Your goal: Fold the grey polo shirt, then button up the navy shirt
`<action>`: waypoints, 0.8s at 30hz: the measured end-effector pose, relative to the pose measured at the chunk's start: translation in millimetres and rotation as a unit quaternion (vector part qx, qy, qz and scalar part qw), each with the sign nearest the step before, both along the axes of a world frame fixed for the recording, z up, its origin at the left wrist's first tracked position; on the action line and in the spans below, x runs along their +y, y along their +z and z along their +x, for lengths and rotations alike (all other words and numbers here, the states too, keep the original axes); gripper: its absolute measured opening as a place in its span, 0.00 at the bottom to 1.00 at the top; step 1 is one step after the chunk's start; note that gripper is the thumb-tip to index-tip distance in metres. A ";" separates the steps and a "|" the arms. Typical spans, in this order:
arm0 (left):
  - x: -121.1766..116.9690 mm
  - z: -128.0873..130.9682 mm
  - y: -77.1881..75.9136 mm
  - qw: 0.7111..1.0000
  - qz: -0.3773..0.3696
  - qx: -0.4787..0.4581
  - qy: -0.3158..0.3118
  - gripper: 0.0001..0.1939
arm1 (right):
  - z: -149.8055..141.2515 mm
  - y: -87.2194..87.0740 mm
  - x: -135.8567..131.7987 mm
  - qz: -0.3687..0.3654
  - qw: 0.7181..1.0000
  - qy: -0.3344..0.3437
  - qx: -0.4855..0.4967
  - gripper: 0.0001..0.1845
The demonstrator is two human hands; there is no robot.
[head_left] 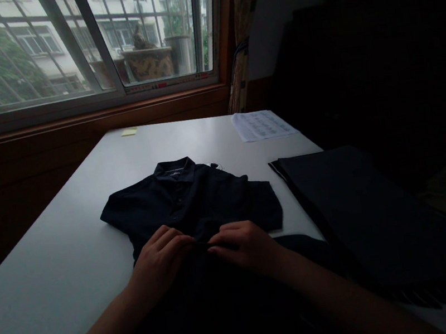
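Note:
A dark navy short-sleeved shirt (219,196) lies face up on the white table, its collar towards the window and its sleeves out to both sides. Over the shirt's lower front, my left hand (162,255) pinches the dark cloth with thumb and fingers. Just to its right, my right hand (246,245) pinches the same cloth, and the fingertips of both hands nearly meet at the front opening. Small buttons show faintly below the collar. The lower part of the shirt is lost in shadow between my forearms.
Dark folded cloth (365,212) is stacked on the right side of the white table (68,236). Printed sheets (262,124) lie at the far right corner, and a yellow sticky note (129,131) at the far left. A barred window (101,39) stands behind the table.

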State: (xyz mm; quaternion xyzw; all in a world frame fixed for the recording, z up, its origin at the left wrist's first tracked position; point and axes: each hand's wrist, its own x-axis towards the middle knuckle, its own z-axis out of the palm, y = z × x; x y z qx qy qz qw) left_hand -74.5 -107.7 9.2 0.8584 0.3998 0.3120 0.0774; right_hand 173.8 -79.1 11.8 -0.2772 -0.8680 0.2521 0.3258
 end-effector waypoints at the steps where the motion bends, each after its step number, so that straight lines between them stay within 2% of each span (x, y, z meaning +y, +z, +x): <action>1: -0.1 -0.3 -0.6 1.000 -0.003 0.001 0.000 0.09 | -0.2 0.6 -0.2 -0.006 1.000 -0.003 0.003 0.08; 24: -0.1 1.2 -0.2 0.998 -0.055 -0.015 0.000 0.09 | 1.1 1.2 -1.2 -0.021 0.999 -0.018 0.017 0.06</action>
